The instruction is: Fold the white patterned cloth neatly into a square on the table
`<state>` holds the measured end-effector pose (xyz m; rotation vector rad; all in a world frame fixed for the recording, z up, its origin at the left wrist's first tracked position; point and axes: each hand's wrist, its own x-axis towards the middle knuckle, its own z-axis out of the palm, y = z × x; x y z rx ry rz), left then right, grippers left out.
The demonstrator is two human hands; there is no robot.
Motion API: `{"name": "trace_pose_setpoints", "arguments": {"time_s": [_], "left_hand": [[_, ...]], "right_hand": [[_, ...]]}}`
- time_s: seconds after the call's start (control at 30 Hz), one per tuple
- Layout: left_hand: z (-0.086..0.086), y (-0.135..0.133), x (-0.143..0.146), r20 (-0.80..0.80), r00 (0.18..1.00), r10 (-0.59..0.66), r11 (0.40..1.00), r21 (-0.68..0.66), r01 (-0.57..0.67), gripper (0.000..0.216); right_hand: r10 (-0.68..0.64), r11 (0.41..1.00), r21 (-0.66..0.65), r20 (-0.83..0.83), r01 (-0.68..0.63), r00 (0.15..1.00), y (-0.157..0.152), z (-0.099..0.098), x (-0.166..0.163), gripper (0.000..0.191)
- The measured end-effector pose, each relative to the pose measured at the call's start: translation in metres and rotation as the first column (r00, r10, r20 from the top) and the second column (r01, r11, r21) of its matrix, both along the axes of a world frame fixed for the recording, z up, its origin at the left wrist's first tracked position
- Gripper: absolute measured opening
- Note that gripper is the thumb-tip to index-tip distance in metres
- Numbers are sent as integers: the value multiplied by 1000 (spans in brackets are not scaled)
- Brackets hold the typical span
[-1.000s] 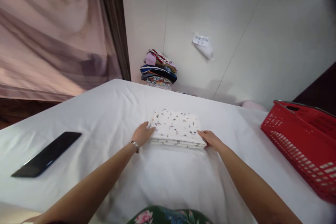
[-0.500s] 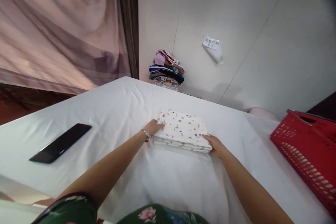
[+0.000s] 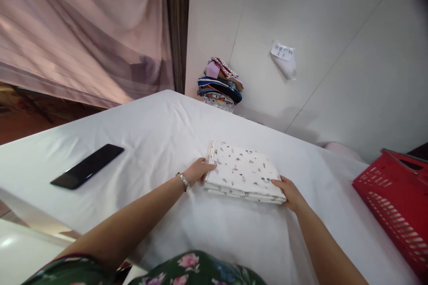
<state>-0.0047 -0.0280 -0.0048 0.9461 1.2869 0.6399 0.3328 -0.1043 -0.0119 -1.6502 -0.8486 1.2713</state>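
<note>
While its left and right edges are gripped by two bare hands, a folded rectangular white cloth printed with small scattered motifs (image 3: 242, 171) is seen just right of the centre of the frame, laid on a wrinkled white sheet (image 3: 214, 231). Several folded layers are shown along its near edge. Its left edge is pinched by the left hand (image 3: 199, 171), the thumb being placed on top and the other fingers mostly hidden beside or beneath the layers. By the right hand (image 3: 290, 191), the near right corner is pinched in the same manner, the thumb laid over the print; how far the fingers are tucked under cannot be told. A silvery bracelet (image 3: 183, 181) is worn on the left wrist. At the bottom edge, a green garment with pink flowers (image 3: 197, 271) is partly shown.

At the left of the frame, a flat black glossy slab (image 3: 88, 167) is laid on the sheet, well apart from the cloth. At the right edge, a red perforated plastic basket (image 3: 394, 205) is seen. Above centre, a stack of folded multicoloured fabrics (image 3: 220, 84) is set near a pale panelled wall (image 3: 334, 9). The upper left is filled by a draped pink curtain (image 3: 83, 31).
</note>
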Motion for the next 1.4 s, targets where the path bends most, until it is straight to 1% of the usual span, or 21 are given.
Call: {"name": "trace_pose_setpoints", "arguments": {"time_s": [0.03, 0.07, 0.1, 0.17, 0.2, 0.23, 0.27, 0.37, 0.43, 0.5, 0.57, 0.63, 0.7, 0.77, 0.83, 0.9, 0.97, 1.07, 1.17, 1.3, 1.4], "left_hand": [[-2, -4, 0, 18, 1000, -10, 1000, 11, 10, 85], [-4, -7, 1, 19, 1000, -22, 999, 35, 22, 83], [-6, -10, 2, 1, 999, -35, 997, 69, 35, 81], [-10, -15, 4, -76, 996, -52, 986, 152, 63, 77], [-12, -17, 5, -123, 991, -50, 978, 196, 74, 76], [-12, -19, 6, -168, 985, -47, 968, 234, 86, 75], [-12, -20, 6, -205, 978, -43, 959, 266, 98, 75], [-13, -22, 6, -266, 963, -38, 942, 312, 123, 74], [-16, -24, 6, -269, 962, -39, 938, 323, 128, 76], [-20, -24, 5, -257, 966, -43, 934, 333, 130, 76], [-23, -23, 2, -242, 968, -72, 935, 321, 150, 78], [-21, -16, -4, -243, 959, -143, 939, 272, 209, 75], [-14, -3, -14, -305, 928, -214, 926, 238, 292, 66], [-6, 18, -23, -467, 861, -200, 883, 296, 366, 52], [0, 42, -28, -634, 770, -74, 809, 413, 418, 43], [0, 64, -28, -669, 744, -11, 771, 467, 432, 43], [-3, 82, -23, -660, 751, -12, 753, 488, 441, 47], [-12, 99, -14, -639, 768, -45, 726, 507, 465, 48], [-19, 108, -9, -608, 789, -89, 694, 530, 487, 47], [-23, 118, -4, -550, 823, -144, 636, 586, 502, 46], [-24, 124, -1, -511, 848, -140, 631, 614, 474, 39]], "right_hand": [[3, 1000, -17, 121, -1, 993, 0, 2, 3, 50], [9, 999, -42, 275, 3, 961, 1, 3, 5, 52], [16, 998, -60, 445, 12, 895, 3, 5, 6, 55], [29, 1000, -25, 735, -15, 677, 7, 8, 3, 58], [23, 998, 19, 820, -68, 571, 9, 10, -3, 58], [12, 988, 66, 866, -138, 499, 12, 14, -11, 57], [4, 969, 111, 884, -219, 467, 16, 17, -23, 56], [82, 906, 143, 863, -398, 498, 31, 28, -71, 57], [122, 860, 148, 870, -489, 478, 46, 31, -106, 59], [167, 825, 93, 903, -557, 397, 63, 28, -135, 59], [225, 810, -20, 934, -586, 278, 78, 18, -154, 60], [289, 792, -128, 940, -597, 182, 87, 5, -163, 59], [315, 780, -179, 940, -600, 129, 90, -6, -166, 58], [306, 780, -185, 946, -598, 107, 89, -12, -164, 58], [299, 784, -186, 949, -592, 98, 87, -14, -163, 59], [296, 785, -183, 950, -592, 98, 85, -13, -162, 59], [292, 784, -173, 950, -596, 108, 84, -10, -162, 59], [289, 781, -159, 950, -604, 123, 82, -7, -162, 58], [285, 777, -146, 949, -612, 136, 82, -7, -163, 57], [278, 781, -127, 947, -612, 159, 83, -7, -163, 55], [310, 786, -128, 928, -605, 207, 84, -4, -162, 54]]}}
